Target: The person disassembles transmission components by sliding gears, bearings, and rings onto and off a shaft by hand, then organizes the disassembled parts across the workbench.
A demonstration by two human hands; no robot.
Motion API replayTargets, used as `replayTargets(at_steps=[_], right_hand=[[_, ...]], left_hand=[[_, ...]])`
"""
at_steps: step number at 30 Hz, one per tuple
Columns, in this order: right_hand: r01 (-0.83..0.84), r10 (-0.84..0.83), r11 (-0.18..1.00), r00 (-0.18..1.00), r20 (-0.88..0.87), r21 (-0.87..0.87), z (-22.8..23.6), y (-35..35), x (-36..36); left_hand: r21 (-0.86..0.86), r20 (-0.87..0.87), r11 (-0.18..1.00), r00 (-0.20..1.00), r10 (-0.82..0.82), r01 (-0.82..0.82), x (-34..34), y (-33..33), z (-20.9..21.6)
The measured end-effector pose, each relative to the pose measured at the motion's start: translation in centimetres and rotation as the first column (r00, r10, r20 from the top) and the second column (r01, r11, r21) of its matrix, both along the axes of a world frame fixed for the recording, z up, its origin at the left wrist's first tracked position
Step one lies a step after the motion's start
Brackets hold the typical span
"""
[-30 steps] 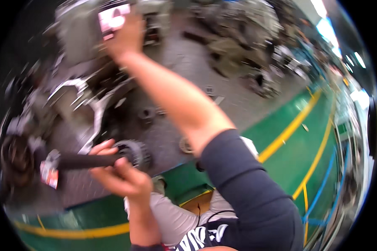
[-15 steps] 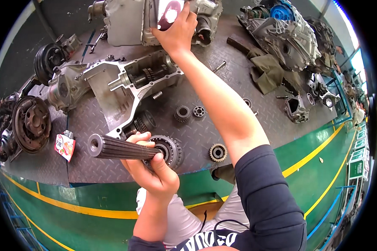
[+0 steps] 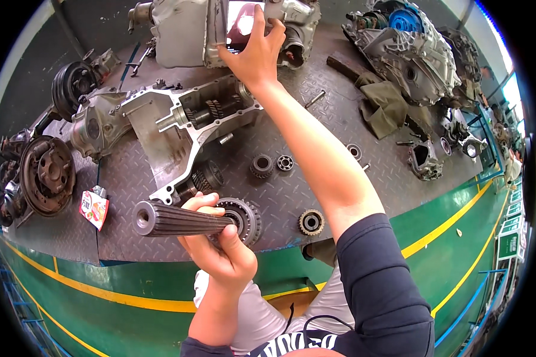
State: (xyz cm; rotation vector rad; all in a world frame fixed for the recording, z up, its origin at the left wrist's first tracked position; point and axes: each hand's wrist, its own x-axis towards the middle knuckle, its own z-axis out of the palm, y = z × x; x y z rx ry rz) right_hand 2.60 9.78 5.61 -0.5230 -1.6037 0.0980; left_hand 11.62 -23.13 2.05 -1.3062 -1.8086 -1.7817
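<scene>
My left hand (image 3: 223,253) is closed around a splined metal shaft (image 3: 175,221), thumb and fingers pinching its right part while its bored end points left. Just behind those fingers is a toothed synchronizer ring assembly (image 3: 251,223); whether the shaft touches it I cannot tell. Farther off, my right hand (image 3: 257,56) reaches to a phone (image 3: 237,33) with a lit screen, standing against a metal gearbox housing (image 3: 181,35). The fingers are spread: the index lies over the screen's right side, and the thumb is by its lower left edge.
An opened gearbox casing (image 3: 167,137) with gears inside lies left of centre. Near my right forearm are a small gear (image 3: 311,222), another gear (image 3: 261,166) and a ball bearing (image 3: 285,162). A brake drum assembly (image 3: 47,175) stands left, a large transmission (image 3: 411,65) at back right.
The shaft's bored end has dipped slightly toward me and to the right in my left hand. My right hand's fingers have spread wider at the phone, which stays put.
</scene>
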Motion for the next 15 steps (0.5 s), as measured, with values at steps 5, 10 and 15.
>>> replayTargets(at_steps=[5, 10, 15], right_hand=[[-0.022, 0.023, 0.999, 0.999, 0.037, -0.027, -0.1, 0.0, 0.2], [-0.053, 0.053, 0.998, 0.999, -0.01, -0.027, 0.3, -0.6, 0.8], [-0.145, 0.147, 0.987, 0.989, 0.021, -0.063, 0.2, -0.8, 2.1]], left_hand=[[0.001, 0.021, 1.0, 1.0, 0.012, -0.012, 0.1, 0.2, 0.2], [0.002, -0.009, 1.0, 1.0, 0.029, -0.029, 0.1, 0.3, 0.1], [0.009, 0.012, 1.0, 1.0, 0.023, -0.023, 0.1, 0.3, -0.1]])
